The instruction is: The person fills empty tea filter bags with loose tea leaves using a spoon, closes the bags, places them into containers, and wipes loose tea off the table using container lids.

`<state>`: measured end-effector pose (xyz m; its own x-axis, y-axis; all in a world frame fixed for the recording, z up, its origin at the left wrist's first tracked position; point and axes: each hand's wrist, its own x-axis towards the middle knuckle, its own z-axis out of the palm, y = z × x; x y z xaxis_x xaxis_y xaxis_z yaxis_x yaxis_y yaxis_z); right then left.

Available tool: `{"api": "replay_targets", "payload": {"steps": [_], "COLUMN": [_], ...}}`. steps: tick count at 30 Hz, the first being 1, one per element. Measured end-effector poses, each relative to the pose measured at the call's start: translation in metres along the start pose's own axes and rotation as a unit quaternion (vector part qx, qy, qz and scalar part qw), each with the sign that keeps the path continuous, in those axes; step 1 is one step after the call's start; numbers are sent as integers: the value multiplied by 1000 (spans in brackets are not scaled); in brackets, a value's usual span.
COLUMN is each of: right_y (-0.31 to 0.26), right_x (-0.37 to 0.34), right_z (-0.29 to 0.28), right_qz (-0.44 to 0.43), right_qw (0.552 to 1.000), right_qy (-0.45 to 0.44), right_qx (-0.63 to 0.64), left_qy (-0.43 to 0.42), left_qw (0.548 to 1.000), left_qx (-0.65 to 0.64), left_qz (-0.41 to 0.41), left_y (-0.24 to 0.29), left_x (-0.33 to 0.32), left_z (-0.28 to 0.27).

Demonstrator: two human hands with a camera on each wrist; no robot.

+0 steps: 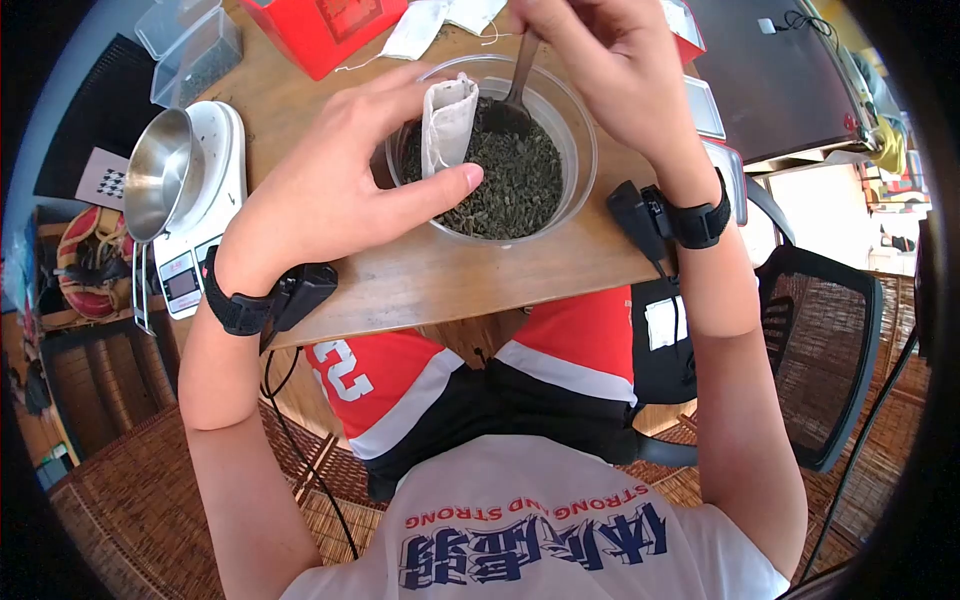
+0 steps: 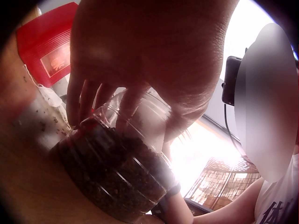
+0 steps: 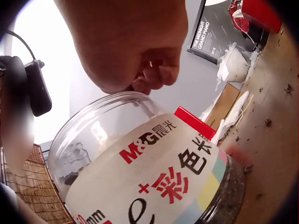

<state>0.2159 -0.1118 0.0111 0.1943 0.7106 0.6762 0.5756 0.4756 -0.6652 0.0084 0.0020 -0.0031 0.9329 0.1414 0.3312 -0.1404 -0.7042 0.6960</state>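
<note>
A clear round tub holds dark dried leaves. Upright inside its left part is a small white bag, also visible in the left wrist view as a pale shape. My left hand curls round the bag, thumb across its lower front and forefinger by its upper left side; the other fingers are partly hidden. With my right hand I grip the handle of a dark spoon, its bowl resting on the leaves right of the bag. The right wrist view shows the curled right fingers above the labelled tub.
On the left stands a white scale with a metal pan. Behind it is a clear plastic box. A red box and white bags lie beyond the tub. Leaf crumbs dot the wooden table.
</note>
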Motion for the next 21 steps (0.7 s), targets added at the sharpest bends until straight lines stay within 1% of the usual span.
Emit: {"api": "replay_targets", "payload": {"steps": [1,2,3,5,9,11,12,13,15,16,17,19,20,21], "right_y": [-14,-23,-19,-5,9,11,16,18,19,21,20,17,15,11], "right_x": [2,3,2,0,-1,0,1,2,2,1,1,3,5,6], "right_z": [3,4,3,-2,-6,-10,-8,-11,-18,-21,-23,-25,-25,-23], "right_qz": [112,224,224,264,235,331,321,321,361,354,353,356,356,342], "right_qw": [993,974,974,960,965,934,937,937,913,909,910,907,907,910], "right_qy": [-18,-35,-36,-85,-89,-51,-18,-18,25,36,36,76,76,105], "right_qx": [10,20,20,41,70,126,136,136,189,216,216,213,213,209], "left_qy": [0,0,-10,-20,-18,-14,-6,2,-4,-11,-11,-7,-7,-31], "left_qw": [1000,1000,1000,1000,1000,1000,1000,999,999,999,999,997,997,998], "left_qx": [1,-1,1,4,3,-5,-13,-20,-12,-4,-3,-71,-71,-48], "left_qz": [-5,-6,-1,6,8,8,21,35,37,39,41,5,5,-14], "left_y": [1,1,0,-2,-4,-5,-7,-9,-7,-6,-5,-5,-4,-2], "left_x": [0,0,0,0,-1,-1,0,0,0,1,2,1,0,0], "left_z": [0,-1,-2,-3,-2,-1,0,1,0,-1,0,2,0,-4]}}
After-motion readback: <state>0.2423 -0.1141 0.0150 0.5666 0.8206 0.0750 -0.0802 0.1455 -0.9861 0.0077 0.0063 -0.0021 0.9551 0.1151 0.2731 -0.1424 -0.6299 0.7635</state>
